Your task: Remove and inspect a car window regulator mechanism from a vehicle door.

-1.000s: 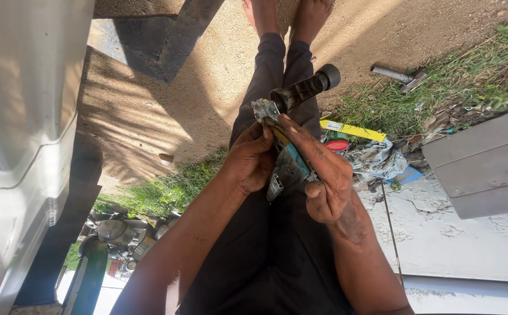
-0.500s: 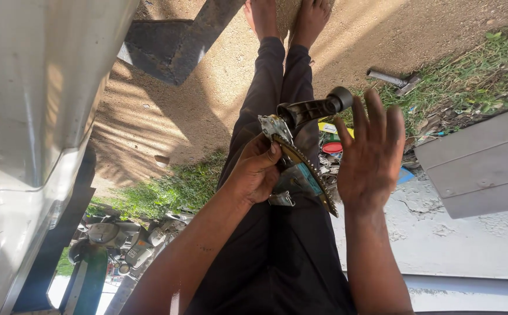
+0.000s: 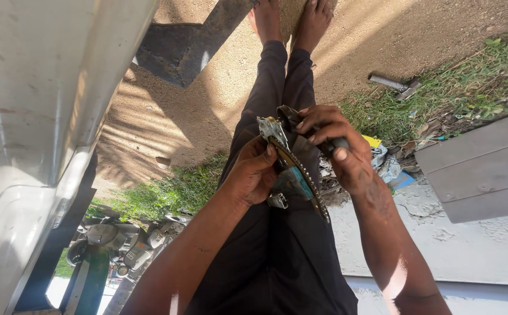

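Note:
Over my lap I hold a greasy metal mechanism (image 3: 286, 166) with a toothed curved rack, a silver plate at its top end and a teal patch lower down. My left hand (image 3: 253, 175) grips its body from the left, thumb on the rack's edge. My right hand (image 3: 338, 149) is closed around the dark cylindrical part (image 3: 289, 116) sticking out at the mechanism's upper right. My black trousers and bare feet (image 3: 292, 20) stretch away over sandy ground.
A white vehicle body panel (image 3: 38, 116) fills the left side. A dark metal plate (image 3: 190, 44) lies on the sand ahead. A grey pipe piece (image 3: 391, 83) rests in grass at right, by litter (image 3: 385, 166) and a grey board (image 3: 481, 166).
My right hand first gripped the rack's lower end, then let go and spread open. Now it has closed on the dark cylindrical part. The left hand kept its hold.

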